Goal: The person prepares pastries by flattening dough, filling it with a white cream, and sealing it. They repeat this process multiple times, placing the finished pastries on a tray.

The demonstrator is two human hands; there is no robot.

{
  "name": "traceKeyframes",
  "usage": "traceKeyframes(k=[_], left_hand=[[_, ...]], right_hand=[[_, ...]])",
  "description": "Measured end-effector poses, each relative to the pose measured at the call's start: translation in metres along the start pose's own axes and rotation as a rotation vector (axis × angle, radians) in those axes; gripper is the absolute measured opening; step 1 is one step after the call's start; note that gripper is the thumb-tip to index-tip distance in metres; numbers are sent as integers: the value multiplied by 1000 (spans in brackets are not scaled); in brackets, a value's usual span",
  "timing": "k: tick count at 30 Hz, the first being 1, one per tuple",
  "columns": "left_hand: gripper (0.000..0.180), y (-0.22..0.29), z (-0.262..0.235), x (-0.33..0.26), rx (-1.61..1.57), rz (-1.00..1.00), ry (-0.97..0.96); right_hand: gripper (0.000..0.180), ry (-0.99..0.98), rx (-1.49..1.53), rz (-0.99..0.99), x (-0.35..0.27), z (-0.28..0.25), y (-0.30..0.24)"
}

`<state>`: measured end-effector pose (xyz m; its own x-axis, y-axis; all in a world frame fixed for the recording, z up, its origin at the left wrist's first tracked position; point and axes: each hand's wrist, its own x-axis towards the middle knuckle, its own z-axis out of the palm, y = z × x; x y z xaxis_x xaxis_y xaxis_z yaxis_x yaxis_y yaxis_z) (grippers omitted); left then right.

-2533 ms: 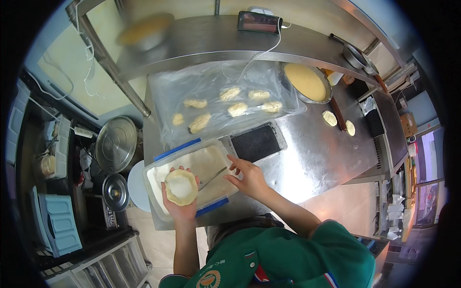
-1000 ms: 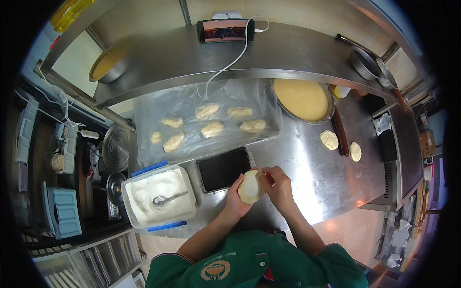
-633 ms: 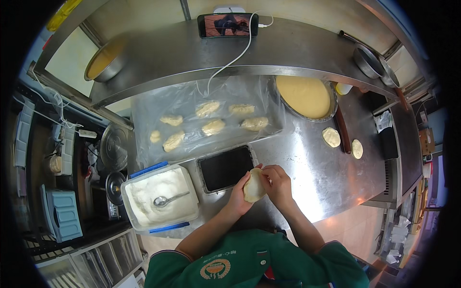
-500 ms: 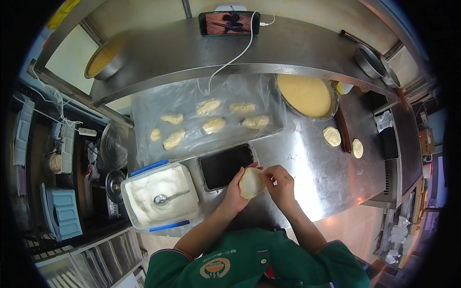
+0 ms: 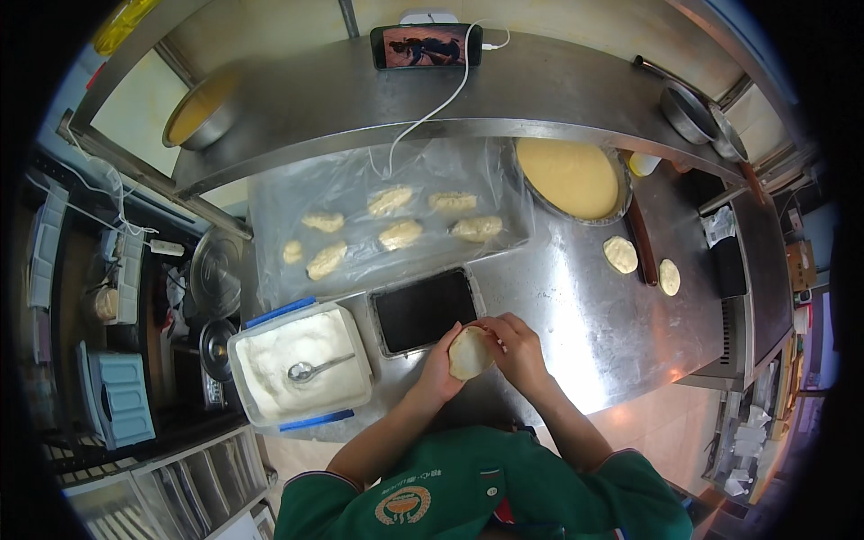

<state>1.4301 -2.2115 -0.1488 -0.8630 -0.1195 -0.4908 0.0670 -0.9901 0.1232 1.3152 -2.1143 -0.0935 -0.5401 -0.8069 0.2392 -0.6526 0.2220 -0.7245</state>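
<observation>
My left hand cradles a thin, pale dough wrapper, cupped like a shallow bowl with its hollow facing up. At the wrapper's far right edge, my right hand pinches the rim, its fingertips partly hidden. Just beyond the hands lies a rectangular container with a dark, flat surface inside. To its left, a clear tub with blue clips holds white powder, and a metal spoon rests on the powder. Two flat dough pieces, one round and one oval, lie on the right of the table.
Several shaped dough pieces sit on a plastic sheet at the back. Beside it stands a basin of yellow dough or batter; a dark brown rod lies nearby. Overhead, a steel shelf carries a phone with a white cable.
My right hand has shifted slightly left and up along the wrapper's rim. The wrapper looks rounder and more open towards me. The things on the table have not moved.
</observation>
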Motion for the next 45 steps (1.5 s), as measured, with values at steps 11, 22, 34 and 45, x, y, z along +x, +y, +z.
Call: traceKeyframes(k=[11,22,34,45], left_hand=[[30,-16,-22,13,-12,-59,27],[31,-18,-25,15,-3,-94,-15],[28,-25,-51,21,3,-199,-109],[36,-16,-58,20,-65,-347,-81]], right_hand=[[12,-91,30,-154,0,-4,4],[12,-164,145,-138,-5,-12,-2],[21,-248,114,-301,-10,-15,-12],[17,-361,-21,-463,-20,-4,-10]])
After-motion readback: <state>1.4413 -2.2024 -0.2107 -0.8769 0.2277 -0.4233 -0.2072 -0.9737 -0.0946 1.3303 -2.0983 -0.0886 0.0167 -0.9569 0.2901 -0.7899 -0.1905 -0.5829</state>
